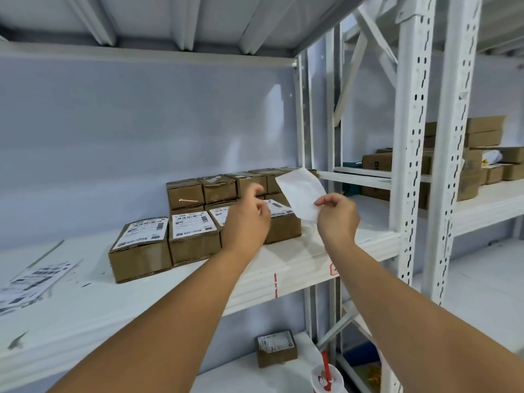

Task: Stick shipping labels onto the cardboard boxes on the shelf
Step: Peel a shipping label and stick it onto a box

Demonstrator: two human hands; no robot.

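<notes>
Your right hand pinches a thin, blank paper sheet that pokes up toward 11 o'clock. At its 9 o'clock, your left hand curls over the squat brown cardboard boxes on the white shelf. Can't tell its grip.

1. Straight ahead of you stands a plain pale blue-grey wall, softly and evenly lit.
2. A white metal shelf board runs across in front of it, beneath a ribbed white upper shelf.
3. On your right rise white perforated steel uprights with a diagonal white brace. A neighbouring white rack bay lies beyond them.
</notes>
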